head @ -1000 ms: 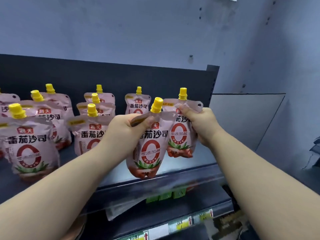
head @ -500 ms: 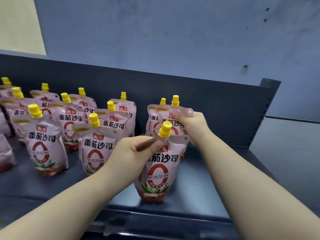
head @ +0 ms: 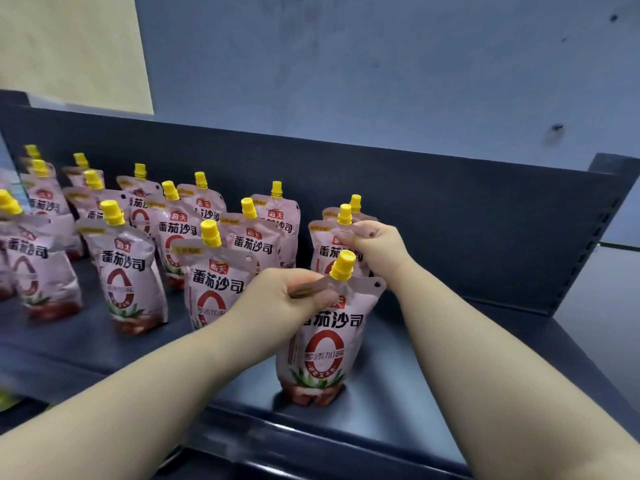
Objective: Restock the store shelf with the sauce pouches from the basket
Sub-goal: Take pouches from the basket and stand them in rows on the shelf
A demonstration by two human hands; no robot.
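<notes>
Both hands are on the dark shelf (head: 398, 344) now. The left hand (head: 277, 299) pinches the top left corner of the front pouch (head: 325, 341), which stands upright near the shelf's front edge, its yellow cap (head: 343, 265) poking up between the two hands. Behind it, the right hand (head: 379, 249) grips the top of a second pouch (head: 329, 251) — that one stands right behind the first, with another pouch tucked close behind it near the back panel (head: 450, 209). Off to the left, rows of standing pouches (head: 128, 268) fill the shelf, caps up, labels facing forward.
</notes>
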